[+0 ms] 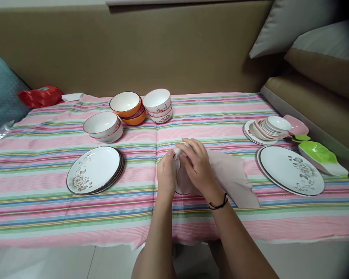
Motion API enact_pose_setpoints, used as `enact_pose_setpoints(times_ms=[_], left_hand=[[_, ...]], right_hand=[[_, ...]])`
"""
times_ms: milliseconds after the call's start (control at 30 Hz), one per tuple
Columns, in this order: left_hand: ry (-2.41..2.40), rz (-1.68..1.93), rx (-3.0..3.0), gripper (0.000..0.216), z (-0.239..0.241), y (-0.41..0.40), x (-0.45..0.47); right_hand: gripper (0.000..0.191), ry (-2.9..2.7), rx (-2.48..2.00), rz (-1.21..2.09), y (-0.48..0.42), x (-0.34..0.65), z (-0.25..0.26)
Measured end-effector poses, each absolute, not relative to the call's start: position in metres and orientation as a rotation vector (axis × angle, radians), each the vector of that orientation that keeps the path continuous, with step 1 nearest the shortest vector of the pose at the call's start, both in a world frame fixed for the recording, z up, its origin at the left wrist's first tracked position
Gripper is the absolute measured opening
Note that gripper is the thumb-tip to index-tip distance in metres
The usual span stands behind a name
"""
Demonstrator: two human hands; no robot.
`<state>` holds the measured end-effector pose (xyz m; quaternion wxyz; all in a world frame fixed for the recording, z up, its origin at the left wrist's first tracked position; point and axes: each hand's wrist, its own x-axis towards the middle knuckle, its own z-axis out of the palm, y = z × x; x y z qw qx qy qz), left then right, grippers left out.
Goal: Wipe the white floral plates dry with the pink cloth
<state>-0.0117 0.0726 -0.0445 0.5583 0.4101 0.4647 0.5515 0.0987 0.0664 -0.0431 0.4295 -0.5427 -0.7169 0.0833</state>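
Note:
A pale pinkish-grey cloth (229, 170) covers most of a plate, whose dark rim (182, 193) shows at the lower edge of the cloth. My left hand (166, 172) is closed at the plate's left edge, thumb up beside the bunched cloth. Over the cloth, my right hand (196, 164) is bent with its fingers pressing a fold of it near the left hand. The loose end of the cloth spreads to the right on the striped tablecloth (139, 217). The plate's face is hidden.
Stacked flowered plates (97, 168) lie to the left, with white bowls (101, 126), orange bowls (126, 104) and more white bowls (157, 102) behind. Oval plates (279, 166), small dishes (276, 124) and a green leaf-shaped dish (318, 153) are at right. A red bundle (40, 97) sits far left.

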Motion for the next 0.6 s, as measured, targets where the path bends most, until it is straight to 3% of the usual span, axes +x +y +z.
enact_pose_setpoints(times_ms=[333, 600], left_hand=[[1.115, 1.251, 0.958, 0.049, -0.035, 0.069, -0.009], [1.099, 1.313, 1.000, 0.046, -0.043, 0.072, -0.011]], right_hand=[[0.038, -1.308, -1.633, 0.432, 0.068, 0.106, -0.057], [0.034, -1.611, -1.357, 0.290, 0.064, 0.105, -0.043]])
